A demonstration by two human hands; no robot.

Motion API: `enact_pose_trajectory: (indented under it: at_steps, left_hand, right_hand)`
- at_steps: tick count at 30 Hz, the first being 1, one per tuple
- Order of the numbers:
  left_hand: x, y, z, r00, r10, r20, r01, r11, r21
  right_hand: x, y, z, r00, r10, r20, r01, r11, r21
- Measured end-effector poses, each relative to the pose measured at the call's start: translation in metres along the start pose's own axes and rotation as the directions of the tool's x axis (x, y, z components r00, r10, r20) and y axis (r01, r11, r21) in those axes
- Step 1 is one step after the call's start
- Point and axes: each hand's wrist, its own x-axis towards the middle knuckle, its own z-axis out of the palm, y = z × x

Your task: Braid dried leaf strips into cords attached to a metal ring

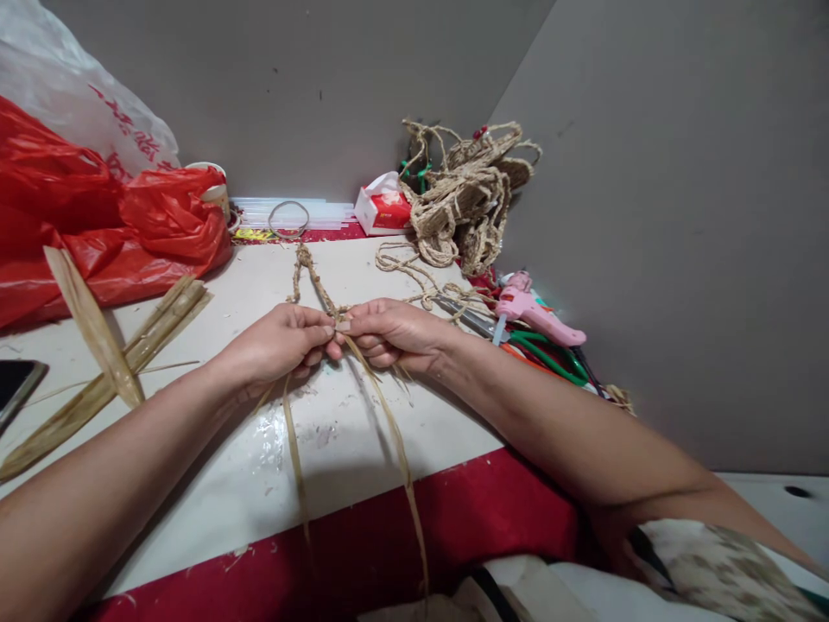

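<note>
My left hand (281, 344) and my right hand (389, 331) meet at the middle of the white table (213, 484), both pinched on dry straw strands. A braided straw rope (309, 275) runs away from my fingertips toward the back of the table. Loose straw strands (395, 441) hang from my hands over the table's red front edge. The fingers of both hands are closed around the braid's end.
Red plastic bags (97, 225) and a white bag lie at the left, with dried leaf strips (110, 354) beside them. A pile of braided rope (466, 199), a tissue pack (383, 207), a pink glue gun (537, 313) and green-handled scissors sit at the right. A phone (16, 384) lies at the left edge.
</note>
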Motion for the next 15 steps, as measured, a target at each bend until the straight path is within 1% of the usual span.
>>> enact_pose_trajectory:
  at_steps: [2, 4, 7, 10, 15]
  left_hand:
    - [0.0011, -0.0035, -0.0013, 0.999, 0.031, 0.038, -0.032, 0.999, 0.022]
    - [0.0018, -0.0061, -0.0021, 0.998, 0.053, 0.043, -0.054, 0.998, 0.039]
    - [0.0018, -0.0069, -0.0023, 0.997, 0.077, -0.011, -0.076, 0.99, 0.12]
    - [0.0015, -0.0052, -0.0017, 0.996, 0.069, -0.051, -0.058, 0.981, 0.184]
    - [0.0032, -0.0062, -0.0012, 0.995, 0.069, -0.069, -0.058, 0.988, 0.146]
  right_hand:
    - [-0.0007, -0.0011, -0.0005, 1.0, 0.005, 0.002, -0.005, 1.0, -0.008]
    - [-0.0011, -0.0019, -0.001, 1.0, 0.014, -0.009, -0.015, 1.0, -0.014]
    - [-0.0008, -0.0025, -0.0026, 1.0, 0.029, -0.003, -0.029, 0.999, -0.028]
    - [-0.0002, -0.0027, -0.0044, 0.999, 0.038, 0.031, -0.036, 0.998, -0.045]
    - [-0.0011, -0.0043, -0.0043, 0.999, 0.05, 0.001, -0.05, 0.997, -0.053]
